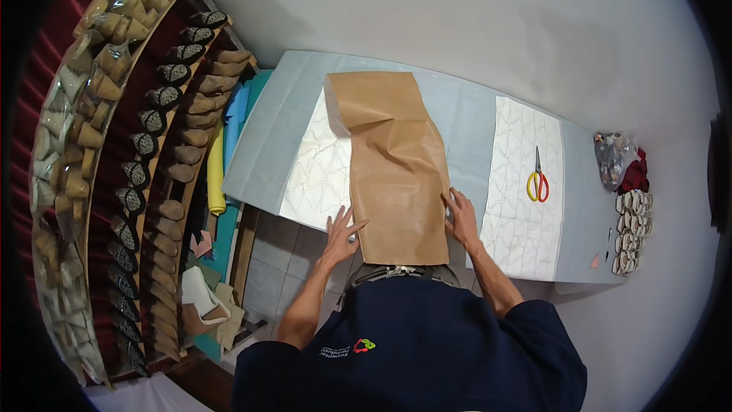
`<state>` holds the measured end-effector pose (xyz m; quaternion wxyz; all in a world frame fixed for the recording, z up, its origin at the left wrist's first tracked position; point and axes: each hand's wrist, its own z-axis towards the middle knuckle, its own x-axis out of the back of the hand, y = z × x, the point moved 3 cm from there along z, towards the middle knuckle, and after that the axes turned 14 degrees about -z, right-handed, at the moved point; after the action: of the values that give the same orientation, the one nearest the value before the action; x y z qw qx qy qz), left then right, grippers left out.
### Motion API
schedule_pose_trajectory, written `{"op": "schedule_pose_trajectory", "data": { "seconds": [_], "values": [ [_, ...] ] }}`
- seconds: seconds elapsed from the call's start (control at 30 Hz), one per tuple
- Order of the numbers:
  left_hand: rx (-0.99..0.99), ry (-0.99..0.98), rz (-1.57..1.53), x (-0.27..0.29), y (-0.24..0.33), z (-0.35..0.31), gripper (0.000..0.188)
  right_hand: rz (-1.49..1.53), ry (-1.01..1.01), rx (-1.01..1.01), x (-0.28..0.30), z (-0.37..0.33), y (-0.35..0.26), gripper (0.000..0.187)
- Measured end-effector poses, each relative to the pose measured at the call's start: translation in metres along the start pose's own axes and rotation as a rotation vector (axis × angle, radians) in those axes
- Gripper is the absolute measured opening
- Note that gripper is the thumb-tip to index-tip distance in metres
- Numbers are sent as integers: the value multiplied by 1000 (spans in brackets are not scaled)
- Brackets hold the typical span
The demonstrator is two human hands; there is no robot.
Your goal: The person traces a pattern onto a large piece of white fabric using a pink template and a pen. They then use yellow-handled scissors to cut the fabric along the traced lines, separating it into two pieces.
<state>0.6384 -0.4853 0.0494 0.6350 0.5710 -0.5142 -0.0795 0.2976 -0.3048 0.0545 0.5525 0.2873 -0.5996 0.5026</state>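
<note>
A long tan sheet of leather-like material (400, 206) lies over the table, its near end reaching past the front edge toward my waist. Its far part is rumpled, with folds across the middle. My left hand (342, 235) rests against the sheet's left edge near the front, fingers spread. At the right edge, my right hand (462, 217) touches the sheet with its fingers extended. Partly under the sheet on the left is a white panel with drawn lines (314, 172). Scissors with a yellow and a red handle (538, 185) lie on a similar white panel (518, 236) to the right.
The table (263, 137) has a grey-blue cover and stands near a pale wall. Small shoe-like pieces (634, 233) and a plastic bag (616, 160) sit at its right end. Racks on the left hold shoes (145, 145) and wooden lasts (202, 118); a yellow roll (216, 175) stands beside them.
</note>
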Motion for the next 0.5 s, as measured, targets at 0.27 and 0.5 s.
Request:
{"op": "schedule_pose_trajectory", "data": {
  "seconds": [0.27,0.5],
  "values": [
    [-191,-218,305,13,33,-26,59,-133,-220,375,36,-49,-29,74],
    [-99,-158,-249,0,22,-30,38,241,-194,354,12,-54,-13,36]
  ]
}}
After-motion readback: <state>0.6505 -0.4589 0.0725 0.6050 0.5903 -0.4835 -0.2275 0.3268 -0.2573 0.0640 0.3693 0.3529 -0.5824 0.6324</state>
